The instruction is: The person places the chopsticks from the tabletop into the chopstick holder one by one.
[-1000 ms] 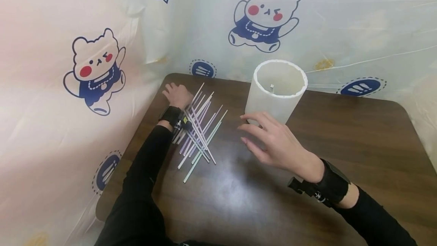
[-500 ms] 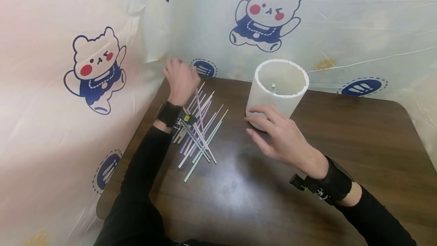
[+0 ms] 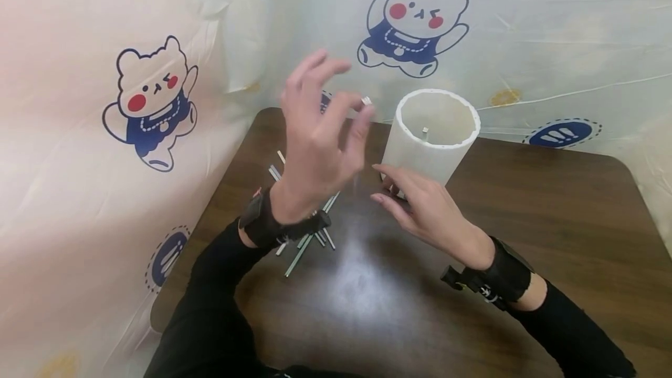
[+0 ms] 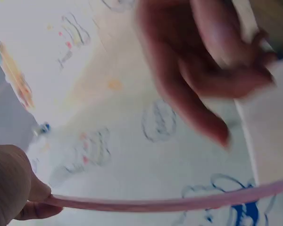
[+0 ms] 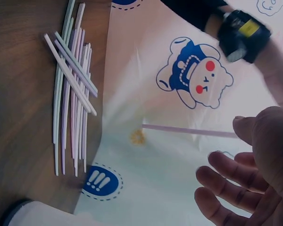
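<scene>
My left hand [image 3: 320,133], raised above the table, pinches a thin lilac stick [image 5: 188,131] near its end between thumb and forefinger. In the left wrist view the stick [image 4: 146,205] runs sideways from the fingertips. A white open-topped cylinder [image 3: 420,159] stands upright at the back, with the end of one stick [image 3: 425,132] showing inside. Beside its near side is my right hand [image 3: 430,212], fingers loosely bent and holding nothing; whether they touch the wall is hard to tell. Several pastel sticks [image 5: 75,94] lie crossed in a pile, partly hidden by the left hand in the head view.
The brown table [image 3: 546,232] has a rounded far right corner. A pale curtain [image 3: 252,34] with bear drawings hangs along the back and left sides. Black cameras are strapped on both wrists.
My left hand has lifted from the pile at the far left, a lilac stick in its fingers, and moved right towards the cylinder. The right hand has shifted slightly, staying by the cylinder.
</scene>
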